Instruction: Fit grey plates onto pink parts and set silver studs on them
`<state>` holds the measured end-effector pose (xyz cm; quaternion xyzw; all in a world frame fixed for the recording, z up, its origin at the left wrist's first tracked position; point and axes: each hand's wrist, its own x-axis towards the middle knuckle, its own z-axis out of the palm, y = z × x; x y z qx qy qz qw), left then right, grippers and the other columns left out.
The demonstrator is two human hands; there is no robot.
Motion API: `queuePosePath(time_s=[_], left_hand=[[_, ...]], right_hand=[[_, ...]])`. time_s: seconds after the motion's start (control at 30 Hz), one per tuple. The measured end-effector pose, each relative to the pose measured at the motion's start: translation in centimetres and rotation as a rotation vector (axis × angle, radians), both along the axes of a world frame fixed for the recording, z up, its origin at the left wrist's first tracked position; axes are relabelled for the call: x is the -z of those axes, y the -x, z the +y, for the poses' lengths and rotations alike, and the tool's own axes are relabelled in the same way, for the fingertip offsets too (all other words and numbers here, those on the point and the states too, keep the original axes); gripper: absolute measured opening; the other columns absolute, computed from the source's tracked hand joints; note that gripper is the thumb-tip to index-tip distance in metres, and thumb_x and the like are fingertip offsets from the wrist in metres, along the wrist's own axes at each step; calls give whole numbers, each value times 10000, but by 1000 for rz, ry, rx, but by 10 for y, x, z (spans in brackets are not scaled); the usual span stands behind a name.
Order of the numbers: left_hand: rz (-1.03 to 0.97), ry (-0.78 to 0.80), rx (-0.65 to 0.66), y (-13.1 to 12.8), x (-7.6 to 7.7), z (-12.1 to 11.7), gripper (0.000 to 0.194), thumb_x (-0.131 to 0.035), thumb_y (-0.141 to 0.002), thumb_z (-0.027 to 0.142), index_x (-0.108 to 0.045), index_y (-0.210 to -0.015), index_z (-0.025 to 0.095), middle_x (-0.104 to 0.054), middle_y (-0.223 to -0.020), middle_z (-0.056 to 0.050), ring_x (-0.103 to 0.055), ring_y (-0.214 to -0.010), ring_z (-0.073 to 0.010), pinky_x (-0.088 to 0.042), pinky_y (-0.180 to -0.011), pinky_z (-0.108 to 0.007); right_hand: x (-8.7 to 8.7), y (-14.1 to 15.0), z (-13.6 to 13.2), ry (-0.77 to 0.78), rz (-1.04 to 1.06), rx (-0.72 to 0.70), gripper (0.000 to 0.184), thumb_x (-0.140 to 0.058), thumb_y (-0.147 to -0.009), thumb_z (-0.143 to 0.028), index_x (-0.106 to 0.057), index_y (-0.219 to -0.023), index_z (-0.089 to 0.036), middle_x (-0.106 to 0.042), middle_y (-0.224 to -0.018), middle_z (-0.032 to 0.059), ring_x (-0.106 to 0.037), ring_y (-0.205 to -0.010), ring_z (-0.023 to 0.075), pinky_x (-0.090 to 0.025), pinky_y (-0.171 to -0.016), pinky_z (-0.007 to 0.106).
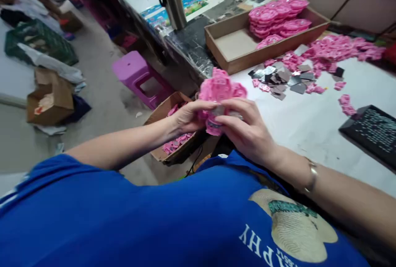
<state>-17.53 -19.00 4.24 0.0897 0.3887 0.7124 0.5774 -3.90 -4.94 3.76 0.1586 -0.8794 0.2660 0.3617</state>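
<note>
My left hand (191, 116) and right hand (250, 133) grip a pink plastic part (220, 87) beside the counter's (297, 124) edge.
Beyond it, a shallow brown tray (225, 49) carries stacked pink parts (275, 17) toward its right end, near loose pink pieces (334, 50) and gray chips (280, 77); a black tray (355, 133) holds items too small to identify. Below, a cardboard box (161, 114) of pink pieces sits by a purple stool (133, 69).

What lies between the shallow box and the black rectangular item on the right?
Loose grey and silver flat pieces, then a few small pink pieces, on the white tabletop; the head view shows it.
</note>
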Motion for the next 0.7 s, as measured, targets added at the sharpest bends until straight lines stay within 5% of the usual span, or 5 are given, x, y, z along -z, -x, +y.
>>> queuePosePath(time_s=[0.13,0.23,0.47,0.57,0.7], left_hand=[[108,273,-325,45,28,-71,208,-673,-720,116,-708,-924,109,-757,-882,-56,-714,-792,-175,-569,-821,-284],[163,502,-428,72,65,-111,284,-718,-722,133,-701,-1005,132,-752,-943,-58,-710,-898,-206,-570,-882,-325],[150,880,-448,108,146,-147,325,-632,-930,335,-602,-1189,141,-634,-1174,-95,-645,-1004,-202,-567,-865,-395],[236,933,-458,114,152,-139,381,-594,-954,383,-560,-1262,161,-588,-1259,-98,-616,-1083,-220,-552,-911,-437],[462,859,-500,119,123,-111,324,-617,-940,361,-597,-1178,142,-631,-1147,-80,-640,-979,-188,-567,-843,-385]], right_hand=[[39,85,-38,22,-229,-316,309,-594,-881,-133,-619,-1181,-203,-522,-1368,140,-489,-1292,263,-455,-1088,489],[58,123,-53,22,-337,-381,452,-683,-819,-165,-584,-1261,-177,-399,-1494,181,-378,-1412,312,-367,-1156,542],[40,102,-5,27,-507,-266,269,-608,-887,-245,-661,-1135,-157,-570,-1311,167,-585,-1204,277,-490,-1039,459],[25,76,18,32,-550,-225,220,-607,-892,-242,-679,-1083,-161,-632,-1207,141,-641,-1089,241,-521,-981,405],[8,50,37,58,-554,-198,151,-598,-895,-190,-691,-1012,-171,-688,-1058,90,-668,-949,178,-534,-874,308]])
